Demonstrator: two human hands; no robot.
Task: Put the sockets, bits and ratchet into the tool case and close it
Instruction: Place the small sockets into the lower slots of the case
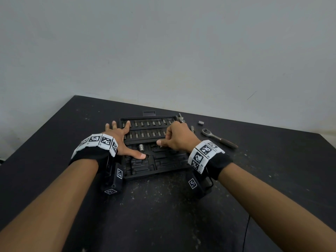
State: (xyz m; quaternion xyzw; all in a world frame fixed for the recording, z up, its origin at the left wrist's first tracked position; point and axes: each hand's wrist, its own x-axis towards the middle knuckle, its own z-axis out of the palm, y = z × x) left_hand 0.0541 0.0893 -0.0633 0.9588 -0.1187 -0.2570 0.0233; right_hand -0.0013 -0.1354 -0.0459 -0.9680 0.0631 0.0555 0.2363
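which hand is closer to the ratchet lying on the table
Right. The right hand is over the open tool case's right side, just left of the ratchet and not touching it. The left hand rests spread on the case's far left edge.

We look down on a dark, nearly black bench (163,206) whose top is scuffed and speckled with pale dust and small light flecks, thickest toward the middle. Its far edge runs slantwise against a plain wall (163,51) painted a pale grey-white, which fills the upper half of our view. We see a thin dark scratch (252,95) on the wall at the right. The light is soft and even, with only faint shadows on the bench.
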